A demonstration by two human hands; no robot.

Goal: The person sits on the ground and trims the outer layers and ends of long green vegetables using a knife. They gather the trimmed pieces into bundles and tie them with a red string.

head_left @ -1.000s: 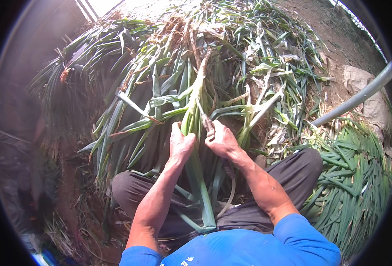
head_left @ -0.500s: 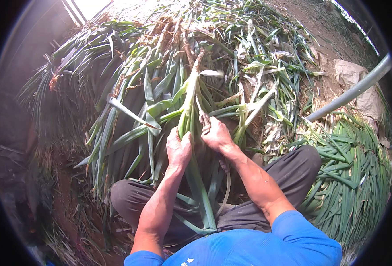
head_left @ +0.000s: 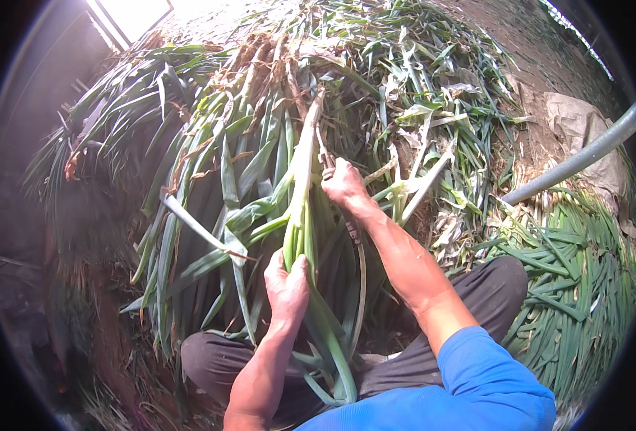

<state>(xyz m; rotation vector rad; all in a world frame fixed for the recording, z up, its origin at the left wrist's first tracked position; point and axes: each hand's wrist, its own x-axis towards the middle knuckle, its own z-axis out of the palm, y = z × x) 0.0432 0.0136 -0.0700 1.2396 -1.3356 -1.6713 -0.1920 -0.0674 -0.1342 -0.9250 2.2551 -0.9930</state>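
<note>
Here we are, up on the person's head, peering through the left fisheye, forward and steeply down over the blue shirt (head_left: 447,402) at the lower edge! Left hand (head_left: 287,289) and right hand (head_left: 344,184) sit near, mid-view, while the leaf pile (head_left: 260,161) stretches off toward the top rim.

Left hand (head_left: 288,291) curled in a grip; right hand (head_left: 345,184) fisted, farther forward; bare forearms (head_left: 408,262) converging, the right extended more fully.
</note>
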